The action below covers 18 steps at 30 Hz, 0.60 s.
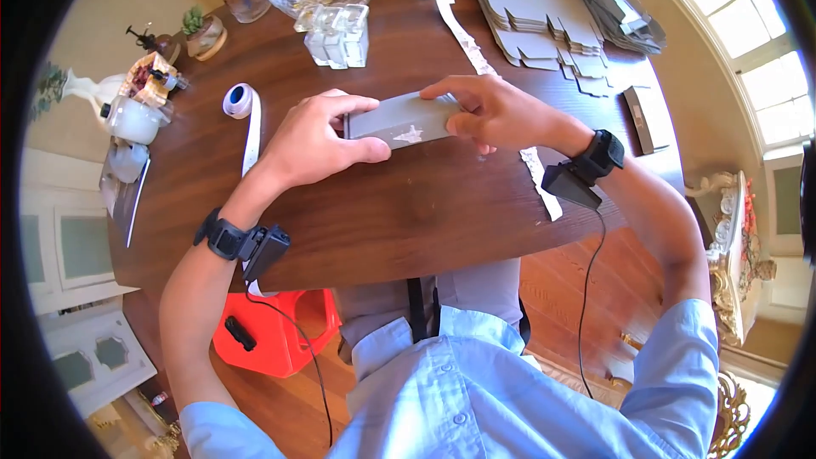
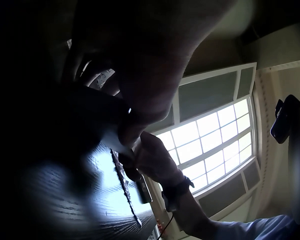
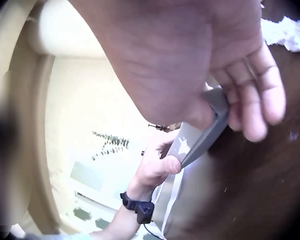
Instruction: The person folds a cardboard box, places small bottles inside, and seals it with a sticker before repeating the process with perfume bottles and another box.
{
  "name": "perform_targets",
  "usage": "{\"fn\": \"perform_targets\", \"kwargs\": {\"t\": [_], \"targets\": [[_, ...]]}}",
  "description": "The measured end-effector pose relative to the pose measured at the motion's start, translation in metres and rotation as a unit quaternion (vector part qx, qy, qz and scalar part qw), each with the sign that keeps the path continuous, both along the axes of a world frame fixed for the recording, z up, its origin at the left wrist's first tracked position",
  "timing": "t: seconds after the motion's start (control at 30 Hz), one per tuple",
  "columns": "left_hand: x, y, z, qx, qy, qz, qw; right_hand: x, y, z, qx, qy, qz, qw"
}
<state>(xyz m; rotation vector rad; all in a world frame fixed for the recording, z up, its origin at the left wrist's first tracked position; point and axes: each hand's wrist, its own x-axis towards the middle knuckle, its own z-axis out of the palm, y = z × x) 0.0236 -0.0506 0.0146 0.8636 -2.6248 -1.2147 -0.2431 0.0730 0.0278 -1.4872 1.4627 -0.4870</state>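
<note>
A small grey cardboard box (image 1: 393,116) with a white patch on its near side is held between both hands over the dark table. My left hand (image 1: 316,138) grips its left end, thumb along the near edge and fingers on the far side. At the other end, my right hand (image 1: 510,115) pinches the box between thumb and forefinger. In the right wrist view, a bent grey end of the box (image 3: 210,132) shows between the right thumb and fingers, the other fingers stretched out below. The left wrist view is dark, and most of the box is hidden there.
Flattened grey boxes (image 1: 531,13) are stacked at the back right, with a single grey box (image 1: 648,121) nearer. A crumpled white strip (image 1: 463,34) runs behind the right hand. To the left lies a white tape roll (image 1: 240,100); glass cubes (image 1: 338,38) stand behind.
</note>
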Motion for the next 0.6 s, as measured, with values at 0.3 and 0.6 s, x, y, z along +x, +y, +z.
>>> {"fn": "perform_targets", "kwargs": {"t": [0.3, 0.6], "targets": [[0.008, 0.027, -0.021, -0.211, 0.066, 0.0, 0.975, 0.034, 0.006, -0.022, -0.305, 0.264, 0.088, 0.911], [0.017, 0.035, -0.024, -0.193, 0.065, -0.012, 0.979, 0.055, 0.014, -0.019, -0.277, 0.269, 0.03, 0.922]]}}
